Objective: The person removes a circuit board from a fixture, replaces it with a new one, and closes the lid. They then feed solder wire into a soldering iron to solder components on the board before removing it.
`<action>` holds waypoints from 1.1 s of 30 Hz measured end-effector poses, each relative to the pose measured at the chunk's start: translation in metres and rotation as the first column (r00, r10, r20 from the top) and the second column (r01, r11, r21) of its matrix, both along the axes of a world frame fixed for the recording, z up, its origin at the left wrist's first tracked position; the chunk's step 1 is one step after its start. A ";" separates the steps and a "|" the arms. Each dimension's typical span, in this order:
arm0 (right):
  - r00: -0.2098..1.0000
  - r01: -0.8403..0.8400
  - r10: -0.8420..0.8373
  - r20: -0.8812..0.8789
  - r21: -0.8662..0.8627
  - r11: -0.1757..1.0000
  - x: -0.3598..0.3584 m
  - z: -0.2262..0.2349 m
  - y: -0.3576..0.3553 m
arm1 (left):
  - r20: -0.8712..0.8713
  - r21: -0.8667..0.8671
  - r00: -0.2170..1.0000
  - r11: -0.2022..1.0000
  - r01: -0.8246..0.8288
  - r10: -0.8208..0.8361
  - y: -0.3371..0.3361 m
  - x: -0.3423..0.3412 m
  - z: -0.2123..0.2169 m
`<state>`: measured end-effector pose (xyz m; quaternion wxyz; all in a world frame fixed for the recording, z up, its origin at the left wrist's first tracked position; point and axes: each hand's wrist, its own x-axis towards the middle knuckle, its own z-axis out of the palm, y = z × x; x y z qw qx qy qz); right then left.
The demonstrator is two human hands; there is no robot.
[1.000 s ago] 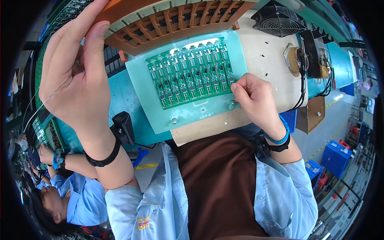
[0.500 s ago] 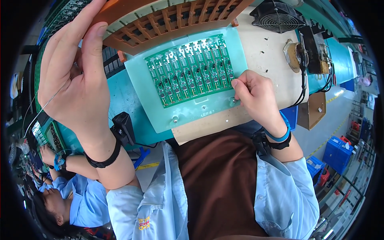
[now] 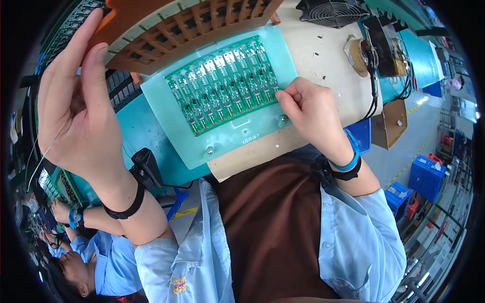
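A green circuit board panel, made of several narrow strips side by side, lies on a pale green fixture plate. My right hand is closed at the panel's right edge, with thumb and curled index finger pinched there. An orange-brown slotted frame stands tilted up behind the plate. Its left end is between the thumb and fingers of my left hand, though part of this hold is hidden. A thin silver wire runs across my left hand and hangs beside it.
A black fan with a round grille stands at the back right. Near it are a yellowish sponge and black cables. A cardboard box is at the right. A co-worker's hand is at the left.
The whole scene has shifted left and slightly up in the picture. Both hands keep about the same places on the frame and at the panel's edge.
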<state>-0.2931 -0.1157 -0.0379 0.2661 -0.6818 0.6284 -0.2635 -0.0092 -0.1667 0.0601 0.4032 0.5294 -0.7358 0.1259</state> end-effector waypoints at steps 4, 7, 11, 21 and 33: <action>1.000 0.018 -0.019 -0.020 -0.052 0.998 -0.001 -0.004 -0.001 | -0.049 0.033 0.998 0.999 -0.039 0.041 -0.005 -0.004 -0.005; 0.994 0.009 -0.020 -0.109 -0.105 0.994 -0.003 -0.005 0.001 | -0.076 -0.024 0.995 0.997 0.069 -0.070 -0.002 -0.007 -0.004; 0.983 -0.027 0.001 -0.182 -0.145 0.989 -0.002 -0.003 0.001 | -0.046 -0.081 0.984 0.982 0.168 -0.172 0.002 0.005 0.001; 0.985 -0.087 0.051 -0.167 -0.218 0.972 -0.006 -0.001 -0.016 | -0.039 0.048 0.993 0.992 0.117 -0.115 -0.006 0.029 -0.010; 0.968 -0.175 0.094 -0.232 -0.362 0.916 0.008 -0.006 -0.043 | -0.109 0.110 0.989 0.988 0.108 -0.096 0.001 0.020 -0.006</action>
